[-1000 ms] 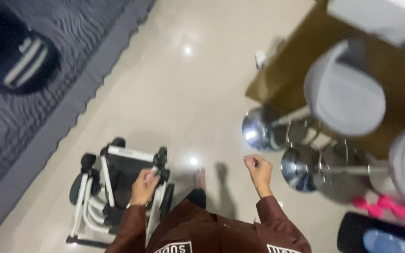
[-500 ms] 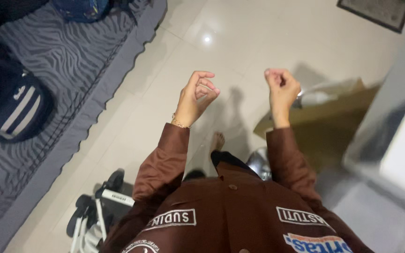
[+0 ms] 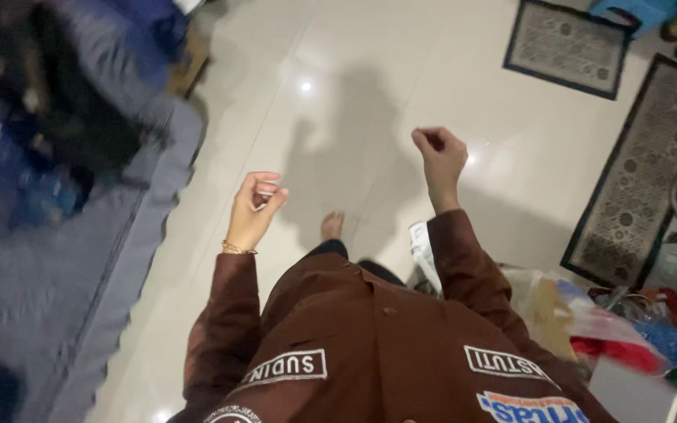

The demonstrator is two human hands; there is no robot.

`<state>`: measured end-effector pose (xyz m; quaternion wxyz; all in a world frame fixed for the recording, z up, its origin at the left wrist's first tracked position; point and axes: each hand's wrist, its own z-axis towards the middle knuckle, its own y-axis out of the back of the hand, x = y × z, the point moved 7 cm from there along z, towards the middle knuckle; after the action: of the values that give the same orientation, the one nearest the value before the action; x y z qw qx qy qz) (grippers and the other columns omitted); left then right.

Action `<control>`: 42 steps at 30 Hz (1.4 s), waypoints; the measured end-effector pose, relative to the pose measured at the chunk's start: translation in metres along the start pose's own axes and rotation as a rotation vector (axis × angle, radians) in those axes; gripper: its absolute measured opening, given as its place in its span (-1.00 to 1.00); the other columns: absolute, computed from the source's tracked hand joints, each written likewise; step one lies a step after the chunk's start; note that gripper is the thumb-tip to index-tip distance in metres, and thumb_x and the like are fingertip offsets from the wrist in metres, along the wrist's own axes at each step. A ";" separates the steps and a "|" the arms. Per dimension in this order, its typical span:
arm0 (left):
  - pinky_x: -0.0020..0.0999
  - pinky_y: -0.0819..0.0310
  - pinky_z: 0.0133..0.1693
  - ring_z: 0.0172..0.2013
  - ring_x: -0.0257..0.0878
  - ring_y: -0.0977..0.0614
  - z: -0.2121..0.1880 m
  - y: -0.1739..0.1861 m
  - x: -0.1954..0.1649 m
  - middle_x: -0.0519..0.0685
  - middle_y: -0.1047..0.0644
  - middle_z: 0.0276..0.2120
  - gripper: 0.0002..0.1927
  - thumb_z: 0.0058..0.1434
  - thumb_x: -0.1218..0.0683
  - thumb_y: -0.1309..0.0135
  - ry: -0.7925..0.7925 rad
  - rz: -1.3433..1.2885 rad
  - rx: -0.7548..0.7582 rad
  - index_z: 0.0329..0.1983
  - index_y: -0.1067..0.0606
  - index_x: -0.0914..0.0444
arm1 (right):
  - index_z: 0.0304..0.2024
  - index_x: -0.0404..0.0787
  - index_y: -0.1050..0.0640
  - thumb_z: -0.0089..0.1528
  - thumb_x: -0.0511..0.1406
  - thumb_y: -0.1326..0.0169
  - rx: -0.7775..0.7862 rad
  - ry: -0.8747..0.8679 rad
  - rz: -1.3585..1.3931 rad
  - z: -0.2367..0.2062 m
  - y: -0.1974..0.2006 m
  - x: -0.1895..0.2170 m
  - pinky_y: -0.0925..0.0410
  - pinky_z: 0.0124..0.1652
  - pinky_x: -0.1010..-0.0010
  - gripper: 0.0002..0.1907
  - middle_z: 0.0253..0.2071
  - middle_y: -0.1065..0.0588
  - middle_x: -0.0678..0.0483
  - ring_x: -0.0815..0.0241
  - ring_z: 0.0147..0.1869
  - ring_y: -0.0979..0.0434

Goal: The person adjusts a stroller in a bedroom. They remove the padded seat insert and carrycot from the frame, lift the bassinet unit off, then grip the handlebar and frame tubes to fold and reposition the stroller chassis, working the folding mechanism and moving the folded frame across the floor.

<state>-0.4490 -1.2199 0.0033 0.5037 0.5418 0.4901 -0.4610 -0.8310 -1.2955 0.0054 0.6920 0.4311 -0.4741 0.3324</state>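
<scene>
Both hands have dropped slightly and spread apart since before; folded stroller gone from view. Left hand [image 3: 254, 205] raised, fingers curled loosely, thumb touching fingertips, holding nothing. Right hand [image 3: 439, 155] a closed fist, empty. Glossy tile floor [image 3: 338, 102] lies beyond the fingers, patterned rug [image 3: 636, 180] right.

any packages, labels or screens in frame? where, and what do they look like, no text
Sewn patches: on the brown shirt front, white-bordered rectangles, plus one blue and orange.
Plastic bags: floor at lower right, crumpled, clear, red and blue.
White packet: by the right sleeve, partly hidden.
No screens.
</scene>
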 end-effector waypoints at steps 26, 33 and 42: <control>-0.23 -0.67 -0.13 -0.24 -0.10 -0.82 0.638 -0.349 0.265 0.10 -0.66 -0.22 -0.61 0.23 -0.10 -0.17 1.066 0.527 -0.095 0.02 -0.59 0.20 | -0.43 -0.27 -0.50 0.10 -0.47 -0.29 -0.348 -0.374 0.488 1.092 0.025 -0.593 -0.40 -0.39 0.31 -0.82 -0.45 -0.53 0.15 0.25 -0.40 -0.53; -0.06 -0.74 -0.14 -0.18 -0.02 -0.79 0.581 -0.329 0.282 0.17 -0.62 -0.19 -0.51 0.24 -0.10 -0.22 1.266 0.504 -0.046 0.15 -0.45 0.19 | -0.06 -0.17 -0.41 0.42 -0.47 -0.13 -0.158 -0.389 0.701 1.063 0.024 -0.638 -0.54 -0.07 0.41 -0.84 -0.18 -0.45 0.18 0.31 -0.17 -0.51; -0.23 -0.64 -0.18 -0.28 -0.11 -0.76 0.501 -0.325 0.207 0.06 -0.67 -0.29 -0.53 0.19 -0.10 -0.20 0.964 0.509 -0.226 0.12 -0.46 0.13 | -0.37 -0.19 -0.63 0.32 -0.09 -0.08 0.700 -0.774 -0.135 0.753 -0.061 -0.534 -0.38 -0.37 0.36 -0.65 -0.48 -0.56 0.05 0.25 -0.44 -0.51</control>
<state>-0.7554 -1.7024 -0.2666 0.3731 0.7352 0.5650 0.0309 -1.2323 -2.0339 -0.3811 0.3005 0.7573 -0.5269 0.2421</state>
